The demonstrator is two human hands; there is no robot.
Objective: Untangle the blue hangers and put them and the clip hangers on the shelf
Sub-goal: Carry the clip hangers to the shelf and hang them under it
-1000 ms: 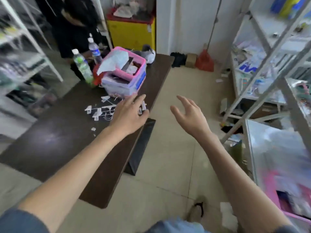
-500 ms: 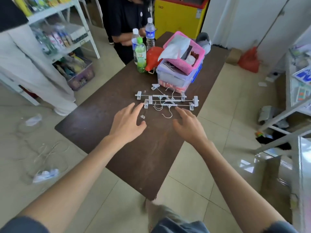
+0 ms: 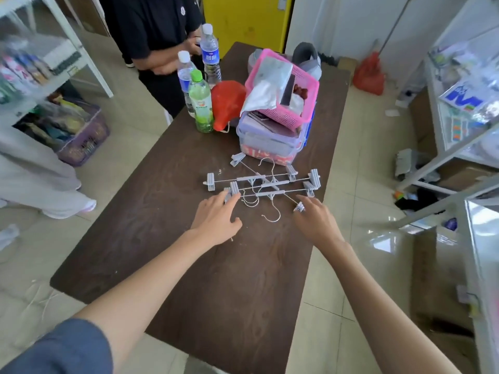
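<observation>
clip hangers (image 3: 263,184): piled criss-cross mid-table (image 3: 189,265), just at 6 o'clock of the pink basket (image 3: 283,85)
left hand (image 3: 216,220): fingers loosely spread, tips touching a clip at 9 o'clock, probably so the pile can be gathered
right hand (image 3: 316,222): fingers relaxed, a clip touched at 4 o'clock, nothing gripped

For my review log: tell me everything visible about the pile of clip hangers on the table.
The clip hangers are pale grey plastic clips on thin metal bars with wire hooks, several overlapping in a tangle, lying flat on the dark brown table just in front of the stacked storage boxes. The left hand touches a clip at the pile's left end with its fingertips; the right hand touches a clip at the near right.
</observation>
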